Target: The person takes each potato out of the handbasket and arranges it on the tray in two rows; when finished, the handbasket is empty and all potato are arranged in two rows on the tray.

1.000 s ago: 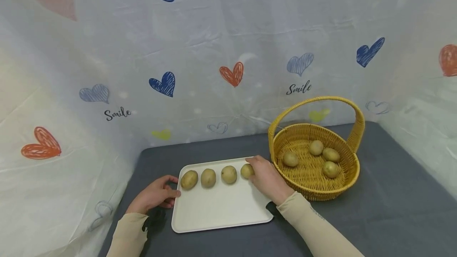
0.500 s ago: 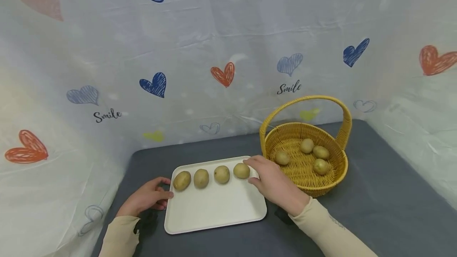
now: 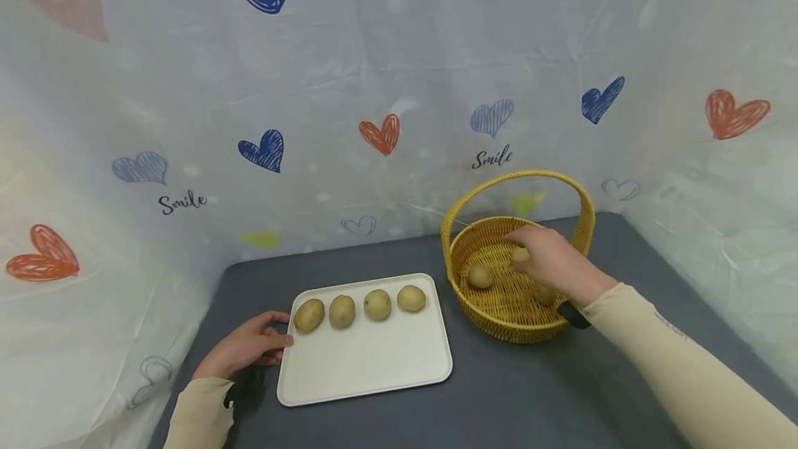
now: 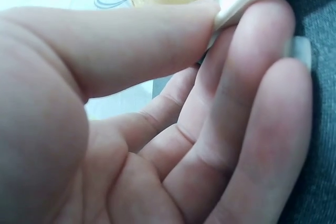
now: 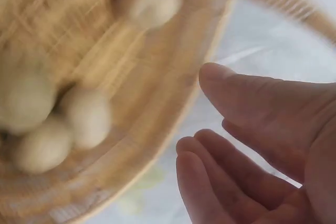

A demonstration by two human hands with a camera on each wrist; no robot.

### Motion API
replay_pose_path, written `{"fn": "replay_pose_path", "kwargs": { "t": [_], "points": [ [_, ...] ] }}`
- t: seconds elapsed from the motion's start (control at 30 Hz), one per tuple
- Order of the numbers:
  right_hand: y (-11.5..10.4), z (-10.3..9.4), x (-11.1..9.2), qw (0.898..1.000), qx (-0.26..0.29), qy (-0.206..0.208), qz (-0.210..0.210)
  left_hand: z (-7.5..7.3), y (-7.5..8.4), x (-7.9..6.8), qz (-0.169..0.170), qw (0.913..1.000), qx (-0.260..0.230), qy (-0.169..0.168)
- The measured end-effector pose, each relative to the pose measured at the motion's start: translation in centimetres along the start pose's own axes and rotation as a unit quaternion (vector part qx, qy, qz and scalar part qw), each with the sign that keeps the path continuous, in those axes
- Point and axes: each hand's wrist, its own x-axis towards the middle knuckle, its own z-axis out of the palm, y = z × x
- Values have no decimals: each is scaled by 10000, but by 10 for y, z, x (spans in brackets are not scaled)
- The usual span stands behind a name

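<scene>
My left hand (image 3: 243, 348) holds the left edge of a white rectangular tray (image 3: 368, 366); in the left wrist view its thumb lies on the rim and fingers reach beneath. Several potatoes form a row along the tray's far side, the rightmost potato (image 3: 411, 298) lying near the far right corner. Over the yellow wicker basket (image 3: 508, 331) is my right hand (image 3: 557, 265), thumb and fingers apart with nothing between them in the right wrist view (image 5: 252, 140). One potato (image 3: 480, 277) sits at the basket's left; the others there are partly hidden by the hand.
The basket's tall arched handle (image 3: 517, 174) rises over it, close to the right forearm. A dark grey cloth (image 3: 499, 393) covers the table. Behind hangs a white curtain (image 3: 324, 89) printed with hearts.
My right hand has let go of the rightmost potato on the tray and moved right, over the basket. My left hand stays at the tray's edge. The head view has shifted slightly.
</scene>
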Motion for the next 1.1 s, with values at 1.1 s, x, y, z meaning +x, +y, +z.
{"fn": "replay_pose_path", "kwargs": {
  "t": [1.1],
  "points": [
    [61,23,51,9872,487,-1184,951,-6,-8,-1,31,9996,-233,-159]
  ]
}}
